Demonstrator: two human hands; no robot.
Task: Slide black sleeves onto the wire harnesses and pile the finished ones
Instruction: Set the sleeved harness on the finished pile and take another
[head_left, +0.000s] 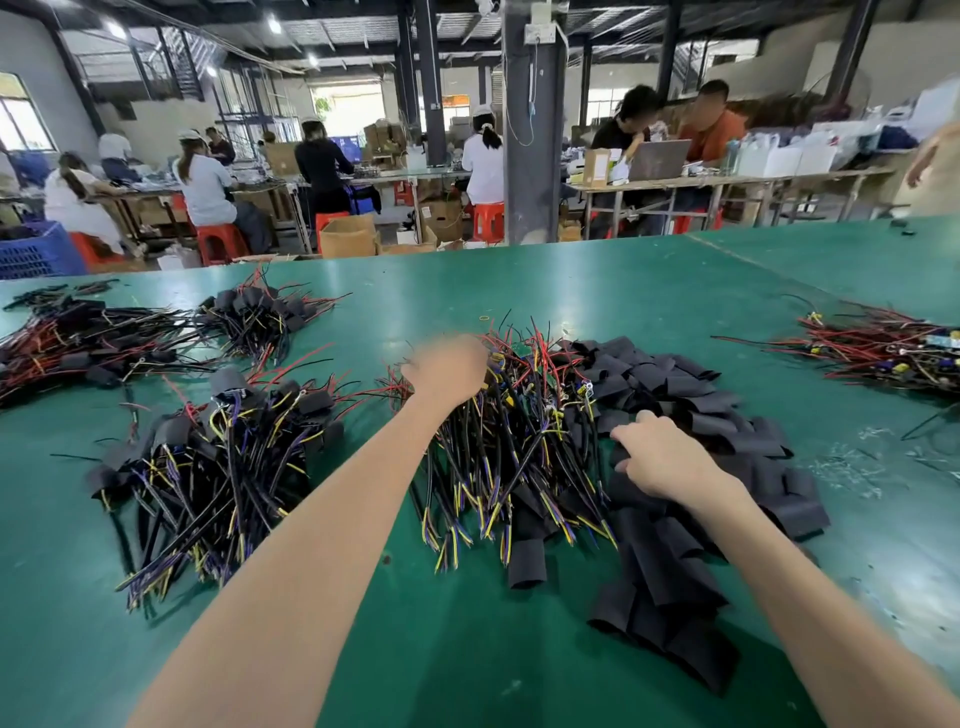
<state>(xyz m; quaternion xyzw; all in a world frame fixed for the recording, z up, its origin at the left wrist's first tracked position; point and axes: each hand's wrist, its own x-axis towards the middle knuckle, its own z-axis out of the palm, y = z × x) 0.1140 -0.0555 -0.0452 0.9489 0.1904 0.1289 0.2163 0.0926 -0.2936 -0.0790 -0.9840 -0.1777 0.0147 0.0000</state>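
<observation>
The left hand (449, 366), motion-blurred and seen from its back, is reaching into the far end of the central heap of wire harnesses (519, 447). Its fingers are lying hidden among the red wire ends, so whether they are gripping anything cannot be told. The right hand (660, 460) is resting just right of the heap on the black sleeves (691, 410), its fingers (623, 435) bending down onto the material; whether they are pinching a sleeve cannot be told. The heap is lying on the green surface (467, 649), its yellow and purple leads pointing toward the viewer and its red leads pointing away. The sleeves are spreading along the heap's right side, touching it. Left of the heap, and apart from it, a near pile of sleeved harnesses (218, 467) is lying; beyond that pile, a second sleeved pile (260, 317) and a far-left pile (78, 343) are lying. Well to the right of the heap a separate bundle of red-wired harnesses (883, 348) is lying, with pale scraps (857, 462) scattered between. Just beyond the heap's far end a yellow rubber band (484, 317) is lying. Far beyond the heap, people are sitting on red stools (221, 244).
</observation>
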